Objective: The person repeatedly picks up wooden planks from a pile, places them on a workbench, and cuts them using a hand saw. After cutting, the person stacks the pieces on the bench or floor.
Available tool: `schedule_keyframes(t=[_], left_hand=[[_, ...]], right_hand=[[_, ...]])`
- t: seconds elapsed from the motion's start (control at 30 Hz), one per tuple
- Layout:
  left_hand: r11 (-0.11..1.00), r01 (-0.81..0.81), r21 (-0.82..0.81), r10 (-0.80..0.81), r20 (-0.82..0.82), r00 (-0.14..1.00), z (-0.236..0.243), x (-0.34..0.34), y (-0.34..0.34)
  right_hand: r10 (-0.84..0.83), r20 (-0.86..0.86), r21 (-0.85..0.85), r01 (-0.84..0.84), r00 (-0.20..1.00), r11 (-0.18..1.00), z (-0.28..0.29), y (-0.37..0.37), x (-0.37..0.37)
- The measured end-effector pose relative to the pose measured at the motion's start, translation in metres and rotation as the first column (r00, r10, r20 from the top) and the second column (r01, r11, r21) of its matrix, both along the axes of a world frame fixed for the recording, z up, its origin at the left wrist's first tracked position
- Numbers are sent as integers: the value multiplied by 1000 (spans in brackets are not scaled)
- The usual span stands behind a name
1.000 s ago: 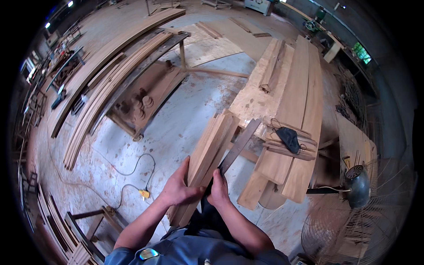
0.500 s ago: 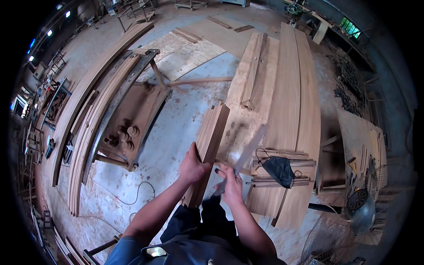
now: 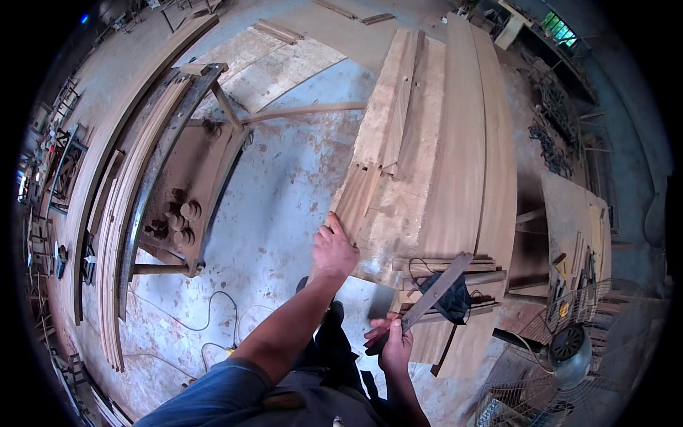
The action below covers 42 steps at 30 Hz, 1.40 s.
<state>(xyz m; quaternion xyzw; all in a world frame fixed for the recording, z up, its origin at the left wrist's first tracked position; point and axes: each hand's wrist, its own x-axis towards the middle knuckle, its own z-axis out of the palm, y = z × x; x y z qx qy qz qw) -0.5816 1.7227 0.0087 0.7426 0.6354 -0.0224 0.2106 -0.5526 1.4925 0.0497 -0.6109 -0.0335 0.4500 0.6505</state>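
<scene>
My left hand is closed around the near end of a bundle of brown wooden strips. The strips lie against the left edge of a long work surface, with small dark notches at their far end. Lower and to the right, my right hand grips the dark handle of what looks like a handsaw. The flat grey blade of the handsaw points up and away to the right, clear of the strips in my left hand. It passes in front of a black face mask.
Short wooden sticks lie around the mask on wide planks. A long beam runs along the work surface. To the left, a bench bears long boards. A wire-caged fan stands at lower right; a cable crosses the floor.
My left hand has moved the wooden strips from upright before my body forward onto the work surface. My right hand has drawn the handsaw down and right, away from the strips.
</scene>
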Motion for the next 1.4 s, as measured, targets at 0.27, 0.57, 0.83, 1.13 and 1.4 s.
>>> schedule_keyframes(t=[0.27, 0.57, 0.83, 1.13, 1.4], left_hand=[[998, 38, -57, -22, 257, 966, -11, -21, 10], [581, 263, -770, 420, 560, 714, -27, -178, -16], [592, 235, -771, 693, 636, 339, -44, -161, -83], [566, 187, -803, 773, 595, 220, -51, -150, -83], [516, 251, -819, 740, 573, 352, -39, -152, -69]], right_hand=[[184, -3, -264, -178, 983, 948, 5, 26, -8], [132, 21, -150, -127, 991, 980, -31, 62, -26], [226, 21, -218, -216, 974, 952, -69, 77, -35], [285, 28, -231, -271, 958, 935, -60, 77, -37], [301, 7, -218, -292, 954, 931, -53, 78, -29]])
